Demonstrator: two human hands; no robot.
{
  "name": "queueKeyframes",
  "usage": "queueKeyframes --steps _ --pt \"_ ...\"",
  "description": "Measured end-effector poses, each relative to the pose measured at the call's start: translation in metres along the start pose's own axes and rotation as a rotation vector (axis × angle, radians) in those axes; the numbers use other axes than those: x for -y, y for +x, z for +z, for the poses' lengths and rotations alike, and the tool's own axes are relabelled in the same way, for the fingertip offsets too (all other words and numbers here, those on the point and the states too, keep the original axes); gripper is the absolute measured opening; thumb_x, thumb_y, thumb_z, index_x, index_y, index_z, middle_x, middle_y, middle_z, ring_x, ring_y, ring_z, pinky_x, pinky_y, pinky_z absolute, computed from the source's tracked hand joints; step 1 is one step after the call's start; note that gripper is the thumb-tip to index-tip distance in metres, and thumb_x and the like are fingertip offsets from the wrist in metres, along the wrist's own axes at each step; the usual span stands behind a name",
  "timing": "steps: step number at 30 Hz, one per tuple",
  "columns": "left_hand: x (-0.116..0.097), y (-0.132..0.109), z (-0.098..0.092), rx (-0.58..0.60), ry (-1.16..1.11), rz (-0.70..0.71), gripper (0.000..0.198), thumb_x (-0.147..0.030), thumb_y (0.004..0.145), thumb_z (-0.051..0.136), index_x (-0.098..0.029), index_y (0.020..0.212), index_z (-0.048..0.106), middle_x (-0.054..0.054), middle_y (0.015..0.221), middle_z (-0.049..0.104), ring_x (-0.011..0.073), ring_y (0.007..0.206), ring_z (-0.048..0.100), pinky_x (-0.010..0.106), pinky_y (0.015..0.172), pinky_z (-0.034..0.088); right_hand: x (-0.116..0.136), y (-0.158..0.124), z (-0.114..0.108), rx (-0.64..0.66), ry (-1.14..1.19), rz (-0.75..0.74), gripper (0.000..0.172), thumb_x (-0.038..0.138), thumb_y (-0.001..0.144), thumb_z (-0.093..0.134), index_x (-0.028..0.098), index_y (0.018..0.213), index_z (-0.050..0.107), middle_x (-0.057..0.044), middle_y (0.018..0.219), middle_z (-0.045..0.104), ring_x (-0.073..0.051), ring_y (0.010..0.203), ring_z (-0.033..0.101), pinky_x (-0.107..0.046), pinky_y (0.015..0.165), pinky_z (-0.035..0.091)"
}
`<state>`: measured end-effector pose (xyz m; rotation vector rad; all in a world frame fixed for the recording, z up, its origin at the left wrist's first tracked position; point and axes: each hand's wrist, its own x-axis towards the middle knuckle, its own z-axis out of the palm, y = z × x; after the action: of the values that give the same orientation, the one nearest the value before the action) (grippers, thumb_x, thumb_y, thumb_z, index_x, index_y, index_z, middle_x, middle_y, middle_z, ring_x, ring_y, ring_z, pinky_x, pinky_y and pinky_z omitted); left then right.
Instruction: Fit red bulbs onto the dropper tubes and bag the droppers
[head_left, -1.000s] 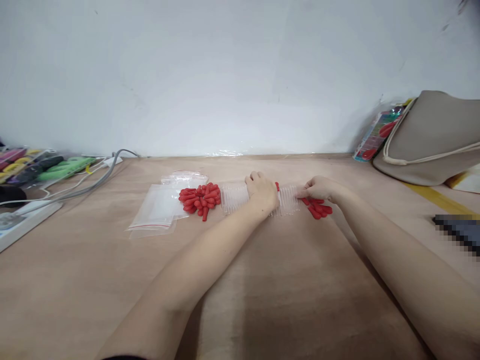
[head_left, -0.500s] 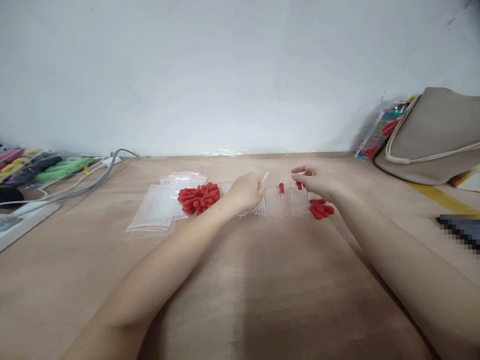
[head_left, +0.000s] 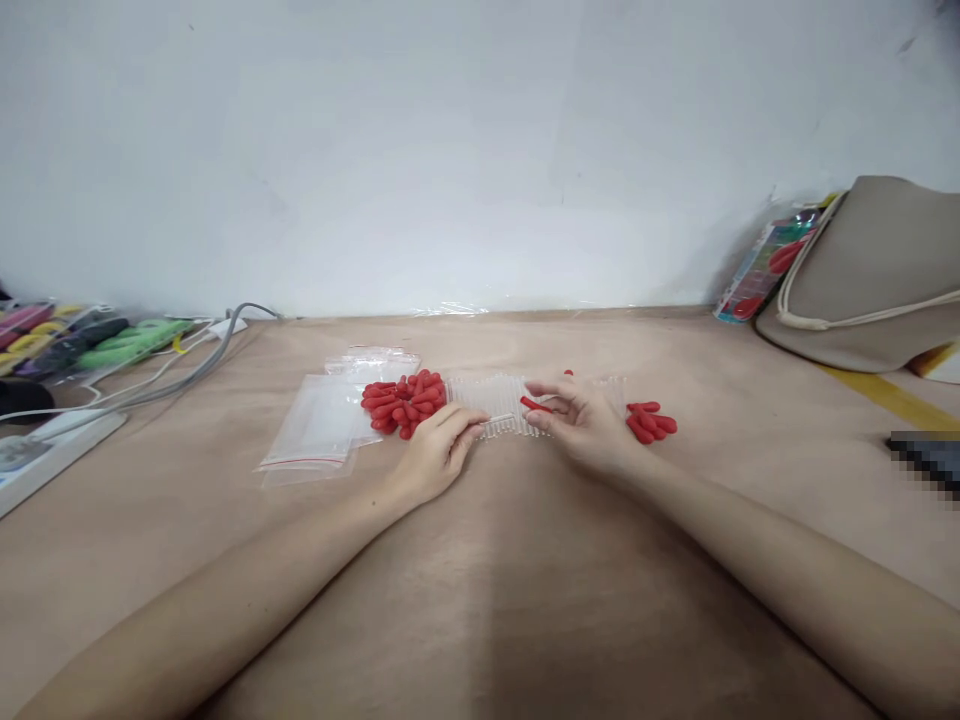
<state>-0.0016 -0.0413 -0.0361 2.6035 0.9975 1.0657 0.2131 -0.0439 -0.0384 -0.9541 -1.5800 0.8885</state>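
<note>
At the far left lie one grey cable (head_left: 187,370) and a white power strip (head_left: 52,440). Further in, flat clear plastic zip bags with a red strip (head_left: 315,425) overlap on the pale wooden desk (head_left: 525,600); at least two can be counted. Just beside them sits a heap of red rubber caps (head_left: 405,400), too tangled to count.

The left hand (head_left: 431,455) rests on the desk, fingertips pinched on one thin clear plastic tube (head_left: 496,418) that points right. Behind it lies a row of clear plastic tubes (head_left: 495,392), side by side and too many to count. The right hand (head_left: 581,425) grips one small red rubber cap (head_left: 534,405) between thumb and fingers, its end turned towards the tube and near it (they look apart, though only just).

The step in hand looks like joining cap and tube. That calls for lining up the cap's open end with the tube's tip and keeping the tube steady.

Right of the hand is a smaller red cluster (head_left: 651,420), about six caps. At the far right stand one coloured packet (head_left: 761,265) and one beige fabric bag (head_left: 862,280).
</note>
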Motion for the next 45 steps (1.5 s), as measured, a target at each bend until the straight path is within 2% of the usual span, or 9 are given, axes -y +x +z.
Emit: queueKeyframes --steps 3,6,11,16,27,32,37,45 --pt "0.0 0.0 0.002 -0.015 -0.007 0.011 0.019 -0.016 0.089 0.041 -0.016 0.098 0.057 0.006 0.089 0.06 0.0148 0.082 0.056 0.028 0.073 0.047 0.0 -0.002 -0.001 0.062 -0.283 -0.228 0.017 0.028 0.078 0.057 0.02 0.091 0.065 -0.007 0.093 0.059 -0.017 0.086 0.057 -0.034 0.075 0.048" --pt "0.002 -0.001 0.003 -0.02 -0.003 0.015 0.018 -0.016 0.089 0.042 -0.016 0.098 0.057 0.005 0.088 0.06 0.0144 0.081 0.056 0.027 0.072 0.047 0.001 -0.004 -0.002 0.123 -0.408 -0.298 0.016 0.025 0.082 0.053 0.021 0.092 0.065 -0.006 0.084 0.063 -0.016 0.079 0.057 -0.035 0.074 0.046" --pt "0.001 -0.001 0.002 -0.006 -0.009 0.044 0.019 -0.015 0.089 0.042 -0.015 0.1 0.057 0.005 0.088 0.061 0.0134 0.08 0.057 0.026 0.072 0.048 0.001 -0.006 0.001 0.126 -0.409 -0.291 0.017 0.025 0.083 0.051 0.019 0.093 0.064 -0.006 0.083 0.062 -0.016 0.075 0.056 -0.031 0.068 0.046" --pt "0.002 -0.002 0.001 -0.001 -0.056 0.074 0.021 -0.013 0.088 0.043 -0.016 0.103 0.057 0.005 0.089 0.061 0.0123 0.08 0.057 0.024 0.071 0.048 -0.001 -0.007 0.005 0.097 -0.393 -0.296 0.013 0.026 0.082 0.053 0.018 0.085 0.063 -0.004 0.075 0.06 -0.014 0.068 0.054 -0.029 0.063 0.044" --pt "0.008 -0.005 0.003 0.03 -0.057 0.188 0.027 -0.009 0.086 0.041 -0.016 0.106 0.058 0.006 0.087 0.062 0.0127 0.077 0.058 0.025 0.067 0.049 -0.005 -0.016 0.008 0.119 -0.318 -0.34 0.013 0.027 0.085 0.05 0.02 0.086 0.061 -0.003 0.077 0.059 -0.013 0.071 0.054 -0.027 0.065 0.045" --pt "0.007 -0.006 0.0 0.057 0.055 0.274 0.034 -0.005 0.083 0.036 -0.015 0.106 0.058 0.007 0.088 0.062 0.0137 0.076 0.058 0.025 0.066 0.05 -0.004 -0.018 0.006 0.174 -0.43 -0.393 0.014 0.028 0.085 0.05 0.019 0.084 0.061 -0.004 0.076 0.059 -0.013 0.069 0.054 -0.026 0.062 0.044" --pt "0.008 -0.006 0.0 0.085 0.198 0.334 0.035 -0.004 0.082 0.035 -0.015 0.104 0.059 0.006 0.078 0.06 0.0137 0.069 0.056 0.024 0.06 0.047 -0.003 -0.018 0.006 0.238 -0.601 -0.449 0.017 0.027 0.085 0.047 0.018 0.09 0.062 -0.004 0.076 0.059 -0.012 0.065 0.053 -0.023 0.057 0.041" --pt "0.007 -0.01 0.005 0.107 0.25 0.298 0.035 -0.005 0.081 0.037 -0.017 0.106 0.059 0.005 0.08 0.06 0.0128 0.067 0.054 0.022 0.058 0.045 0.001 -0.015 0.007 0.319 -0.702 -0.459 0.018 0.027 0.086 0.045 0.017 0.088 0.06 -0.004 0.075 0.058 -0.013 0.064 0.053 -0.023 0.057 0.04"
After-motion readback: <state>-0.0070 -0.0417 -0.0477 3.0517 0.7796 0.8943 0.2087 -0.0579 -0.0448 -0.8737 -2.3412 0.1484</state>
